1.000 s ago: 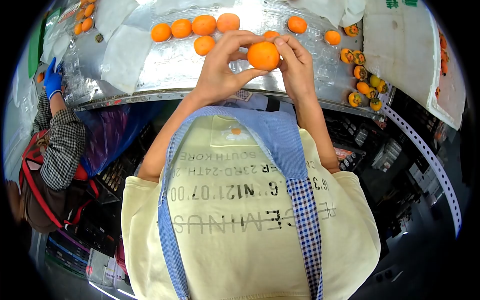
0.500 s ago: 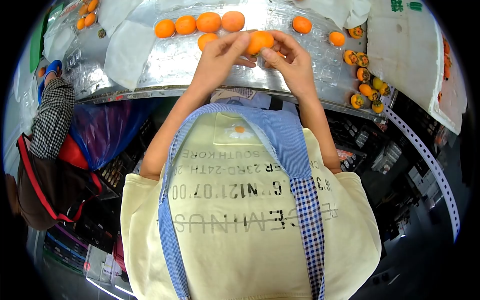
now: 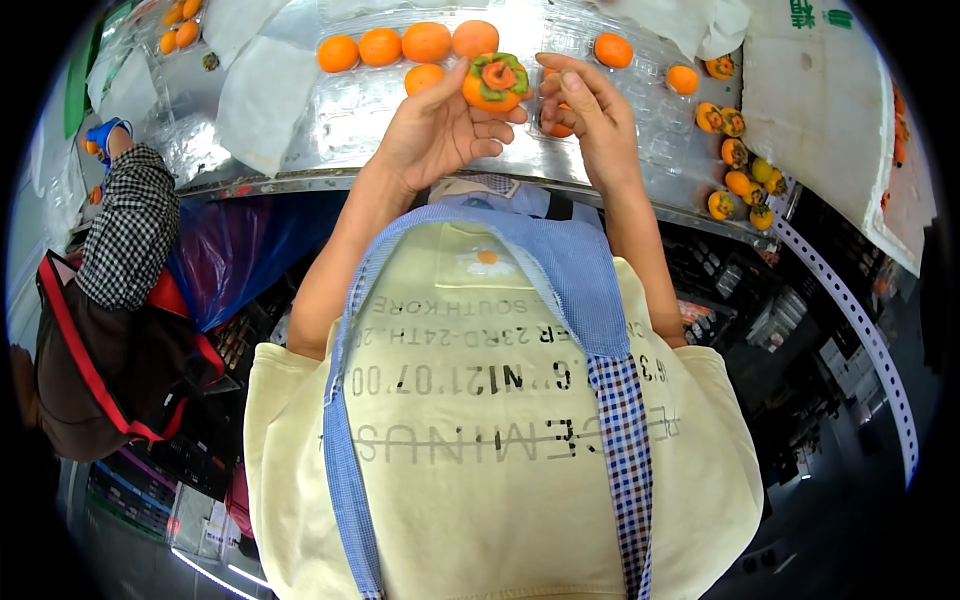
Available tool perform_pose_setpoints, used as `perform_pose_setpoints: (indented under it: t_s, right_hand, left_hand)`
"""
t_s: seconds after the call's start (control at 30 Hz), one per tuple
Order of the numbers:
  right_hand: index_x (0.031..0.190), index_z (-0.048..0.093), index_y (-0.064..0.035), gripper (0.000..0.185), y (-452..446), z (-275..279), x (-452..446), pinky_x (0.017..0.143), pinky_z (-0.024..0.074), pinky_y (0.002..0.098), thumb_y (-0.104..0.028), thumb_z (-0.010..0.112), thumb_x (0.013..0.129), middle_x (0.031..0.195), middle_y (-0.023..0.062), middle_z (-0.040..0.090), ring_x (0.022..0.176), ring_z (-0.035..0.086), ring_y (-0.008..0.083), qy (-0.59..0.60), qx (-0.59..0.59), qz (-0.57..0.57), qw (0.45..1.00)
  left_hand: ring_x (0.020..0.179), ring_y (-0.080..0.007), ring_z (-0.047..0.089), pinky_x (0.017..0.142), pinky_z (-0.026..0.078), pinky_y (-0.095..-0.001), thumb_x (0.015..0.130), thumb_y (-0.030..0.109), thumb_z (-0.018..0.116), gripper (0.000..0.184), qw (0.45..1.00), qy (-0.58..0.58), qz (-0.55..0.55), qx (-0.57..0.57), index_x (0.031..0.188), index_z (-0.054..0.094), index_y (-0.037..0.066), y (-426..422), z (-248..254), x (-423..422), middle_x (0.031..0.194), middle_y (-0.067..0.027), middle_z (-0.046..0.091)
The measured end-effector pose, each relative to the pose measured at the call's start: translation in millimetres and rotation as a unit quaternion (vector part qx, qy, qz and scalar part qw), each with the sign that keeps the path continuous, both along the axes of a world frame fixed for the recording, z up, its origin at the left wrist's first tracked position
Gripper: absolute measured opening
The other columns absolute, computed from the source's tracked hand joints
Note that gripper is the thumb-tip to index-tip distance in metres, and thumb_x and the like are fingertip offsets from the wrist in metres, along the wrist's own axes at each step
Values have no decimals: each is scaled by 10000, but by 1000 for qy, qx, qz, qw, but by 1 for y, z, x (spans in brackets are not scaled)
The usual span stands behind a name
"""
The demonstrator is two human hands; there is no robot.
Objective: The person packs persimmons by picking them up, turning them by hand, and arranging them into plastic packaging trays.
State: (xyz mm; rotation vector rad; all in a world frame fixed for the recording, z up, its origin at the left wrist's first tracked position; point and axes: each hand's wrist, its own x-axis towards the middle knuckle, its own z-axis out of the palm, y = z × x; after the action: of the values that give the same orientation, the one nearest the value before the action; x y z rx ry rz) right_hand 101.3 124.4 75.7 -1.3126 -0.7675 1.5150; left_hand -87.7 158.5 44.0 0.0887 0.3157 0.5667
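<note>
My left hand (image 3: 440,130) holds a persimmon (image 3: 482,97) between thumb and fingers, its green calyx and brown stem end turned up toward me. Just to the right, my right hand (image 3: 597,125) is apart from that fruit, fingers loosely bent and spread, with nothing visibly gripped. Orange fruit (image 3: 562,122) shows partly behind its fingers. Beyond my hands, a row of persimmons (image 3: 427,42) sits in a clear plastic tray (image 3: 385,100), stem ends hidden. One more persimmon (image 3: 424,78) lies in front of that row, partly covered by my left hand.
Loose persimmons (image 3: 735,153) cluster along the right of the metal table (image 3: 330,180), beside a white foam box (image 3: 800,110). White sheets (image 3: 265,110) lie on the left. At far left is another person's checked sleeve (image 3: 130,225) and blue-cuffed hand.
The persimmon has been turned so its calyx faces up, and it now rests in my left hand alone. My right hand has let go and moved slightly right.
</note>
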Motion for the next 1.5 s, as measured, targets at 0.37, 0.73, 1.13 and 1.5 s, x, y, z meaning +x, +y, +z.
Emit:
perform_pose_setpoints:
  t_s: [0.37,0.73,1.13,1.5]
  right_hand:
    - [1059,627,-31,233,0,-6,5,570,404,193,-180,611,881,748,-20,547,644,481,47,-76,7,35,996]
    - [1221,579,-104,445,15,18,-28,634,409,198,-61,666,787,997,27,507,717,483,63,-215,219,147,940]
    - [1090,673,-92,346,21,10,-23,585,419,209,-35,691,749,989,41,559,687,485,88,-263,330,129,897]
    - [1097,651,-59,358,22,8,-19,589,447,203,-8,690,745,1007,57,572,720,525,80,-260,294,116,912]
  left_hand:
    - [1042,-223,578,911,459,-374,883,247,572,420,913,359,93,171,1191,528,-35,5,1,-42,1148,-147,586]
    - [1073,-261,568,917,476,-379,946,302,453,474,993,62,92,46,1273,428,-40,3,4,-58,1211,-190,538]
    - [1109,-217,541,950,452,-379,926,308,491,469,983,141,104,63,1247,461,-34,2,13,-23,1203,-143,547]
    - [1103,-232,548,944,462,-378,929,304,484,470,983,143,105,49,1235,463,-53,10,13,-15,1202,-158,541]
